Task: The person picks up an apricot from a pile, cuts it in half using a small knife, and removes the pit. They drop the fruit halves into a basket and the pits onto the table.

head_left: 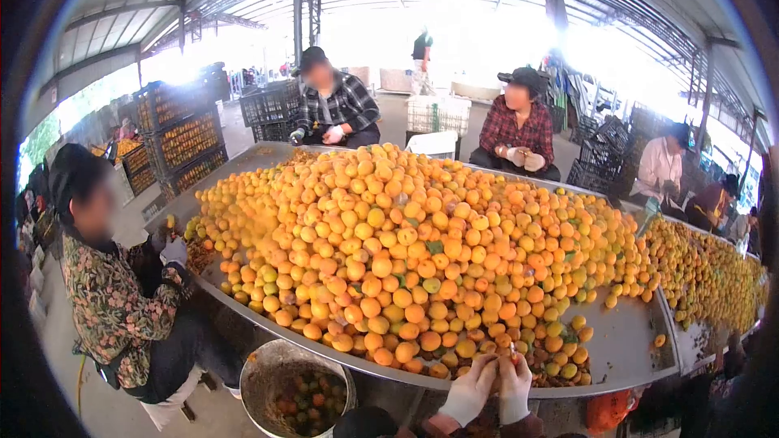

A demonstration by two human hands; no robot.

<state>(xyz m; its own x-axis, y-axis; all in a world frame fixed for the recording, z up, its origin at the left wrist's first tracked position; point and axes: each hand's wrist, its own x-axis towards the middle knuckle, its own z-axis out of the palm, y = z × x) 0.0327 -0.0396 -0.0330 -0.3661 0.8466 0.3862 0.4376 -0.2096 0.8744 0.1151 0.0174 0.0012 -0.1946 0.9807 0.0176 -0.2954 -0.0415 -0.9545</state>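
Observation:
A large heap of orange-yellow fruit (389, 251) covers the metal table (637, 353). At the table's near edge, my left hand (471, 391) and my right hand (514, 387), both in pale gloves, are side by side with fingertips raised and bent together. Between the right fingers a small piece of orange fruit (514, 357) shows in part. Whatever the left fingers hold is too small to make out. Loose fruit lies just beyond both hands.
A bucket (296, 389) with dark fruit stands below the near edge, left of my hands. A person (122, 300) sits at the left; two people (337, 105) (519, 126) sit across. Stacked crates (182, 138) stand behind. An orange-red container (608, 411) is under the table's right side.

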